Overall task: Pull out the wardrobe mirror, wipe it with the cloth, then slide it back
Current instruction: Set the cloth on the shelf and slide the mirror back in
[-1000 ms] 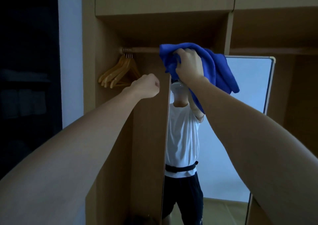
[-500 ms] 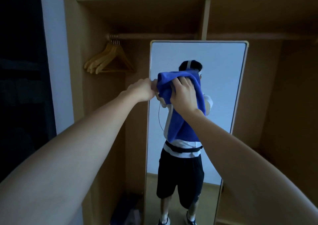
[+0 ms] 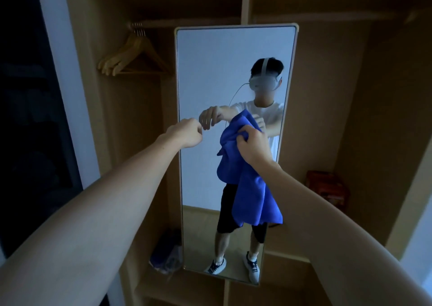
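Observation:
The tall mirror (image 3: pixel 210 71) in a thin pale frame stands out of the wooden wardrobe (image 3: pixel 327 95) and faces me, showing my whole reflection. My right hand (image 3: pixel 253 146) grips a bunched blue cloth (image 3: pixel 247 188) in front of the glass at mid-height, right of centre. The rest of the cloth hangs down below the hand. My left hand (image 3: pixel 187 132) is raised at the mirror's left edge with its fingers curled. Its reflection shows nothing held in them. I cannot tell whether its knuckles touch the glass.
Several wooden hangers (image 3: pixel 133 57) hang from the rail at upper left. A red box (image 3: pixel 327 188) sits on a shelf to the right of the mirror. A blue bundle (image 3: pixel 166 256) lies on the wardrobe floor at lower left. A dark opening lies far left.
The mirror has swung from edge-on to facing me. My right hand brought the cloth down from the top to mid-height. My left hand no longer grips the mirror's edge.

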A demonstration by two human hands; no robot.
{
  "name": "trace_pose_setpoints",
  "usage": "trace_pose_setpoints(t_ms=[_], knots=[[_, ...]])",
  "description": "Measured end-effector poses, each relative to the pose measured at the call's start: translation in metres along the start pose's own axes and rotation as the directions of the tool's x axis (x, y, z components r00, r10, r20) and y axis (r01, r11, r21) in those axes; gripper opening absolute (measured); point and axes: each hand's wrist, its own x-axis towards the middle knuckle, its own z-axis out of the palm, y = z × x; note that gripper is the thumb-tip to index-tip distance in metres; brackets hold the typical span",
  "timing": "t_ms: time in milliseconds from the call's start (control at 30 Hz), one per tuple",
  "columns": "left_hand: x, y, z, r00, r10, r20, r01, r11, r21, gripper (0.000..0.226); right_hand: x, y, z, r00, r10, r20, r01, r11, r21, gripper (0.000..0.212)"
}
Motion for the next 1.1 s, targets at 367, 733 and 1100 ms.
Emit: trace_pose_setpoints(t_ms=[367,733,1100], knots=[[-0.014,0.015,0.033,0.997,-0.006,0.080,0.006,1.000,0.005,0.023,-0.023,0.038,-0.014,0.971,0.238,0.025,-0.239,0.970,0.054,0.034],[-0.002,0.001,0.067,0.968,0.135,0.214,-0.119,0.989,-0.085,0.025,-0.039,0.035,0.007,0.837,0.340,0.430,-0.318,0.940,-0.124,0.071],[-0.008,0.031,0.117,0.891,0.305,0.335,-0.263,0.951,-0.166,0.026,-0.092,0.061,-0.006,0.786,0.405,0.468,-0.132,0.849,-0.512,0.020]])
